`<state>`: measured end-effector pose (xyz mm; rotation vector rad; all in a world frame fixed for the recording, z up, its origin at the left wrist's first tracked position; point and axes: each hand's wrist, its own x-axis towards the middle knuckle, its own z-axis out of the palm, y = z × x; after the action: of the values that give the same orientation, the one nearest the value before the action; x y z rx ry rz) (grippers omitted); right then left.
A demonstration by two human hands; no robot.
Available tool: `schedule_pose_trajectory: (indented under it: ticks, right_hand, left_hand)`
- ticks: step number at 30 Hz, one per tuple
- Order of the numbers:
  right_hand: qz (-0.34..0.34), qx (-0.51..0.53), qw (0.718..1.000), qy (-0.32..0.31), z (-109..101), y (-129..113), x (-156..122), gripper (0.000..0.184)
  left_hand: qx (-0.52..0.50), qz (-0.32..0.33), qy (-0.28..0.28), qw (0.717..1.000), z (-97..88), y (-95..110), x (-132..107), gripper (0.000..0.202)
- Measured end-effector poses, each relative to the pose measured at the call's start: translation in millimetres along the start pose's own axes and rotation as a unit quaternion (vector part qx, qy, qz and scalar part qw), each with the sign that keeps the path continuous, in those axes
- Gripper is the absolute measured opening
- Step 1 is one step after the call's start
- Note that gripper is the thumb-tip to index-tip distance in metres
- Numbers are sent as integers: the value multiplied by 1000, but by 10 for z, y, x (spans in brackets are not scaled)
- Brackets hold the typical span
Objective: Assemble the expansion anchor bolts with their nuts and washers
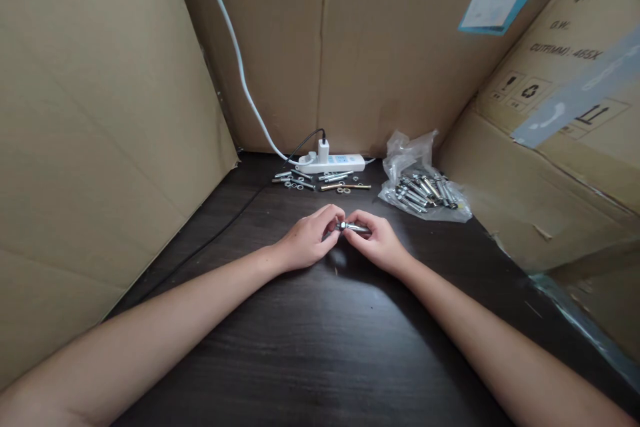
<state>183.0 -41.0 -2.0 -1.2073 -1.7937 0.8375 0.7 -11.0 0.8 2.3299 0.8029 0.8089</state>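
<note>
Both my hands meet at the middle of the dark wooden table (310, 347). My right hand (380, 243) grips a silver expansion bolt (356, 228) that lies roughly level between the hands. My left hand (310, 240) pinches the bolt's left end, where a small nut or washer sits; I cannot make out which. Both forearms rest on the table.
A clear plastic bag of bolts (423, 187) lies at the back right. Loose bolts, nuts and washers (320, 181) lie in front of a white power strip (333, 161) with a charger plugged in. Cardboard boxes (100, 133) wall in the table on three sides.
</note>
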Motion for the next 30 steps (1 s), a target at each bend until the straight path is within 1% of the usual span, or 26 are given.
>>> schedule_pose_trajectory:
  ticks: [5,9,13,16,22,26,28,30]
  right_hand:
    - [-22,-49,998,14,8,4,-7,12]
    - [-31,-70,997,22,7,-2,-14,9]
    - [-35,-81,996,23,7,-5,-16,9]
    - [-40,-91,995,18,6,-7,-15,10]
    - [-27,-85,996,16,-1,-9,-11,11]
    - [-26,-84,996,11,-7,3,-6,12]
    - [-28,-82,996,9,-7,9,-6,13]
    - [-29,-79,996,11,-5,8,-8,13]
  left_hand:
    - [6,-15,-3,1000,-20,24,1,17]
    - [9,-22,-8,1000,-37,33,16,8]
    - [10,-29,-18,999,-29,17,38,20]
    - [5,-25,-27,999,-20,9,42,22]
    - [-9,-23,-25,999,-19,25,11,13]
    - [-12,-2,-17,1000,-19,25,-8,16]
    - [-11,-7,-11,1000,-25,21,-5,19]
    - [-4,-16,-6,1000,-33,19,8,15]
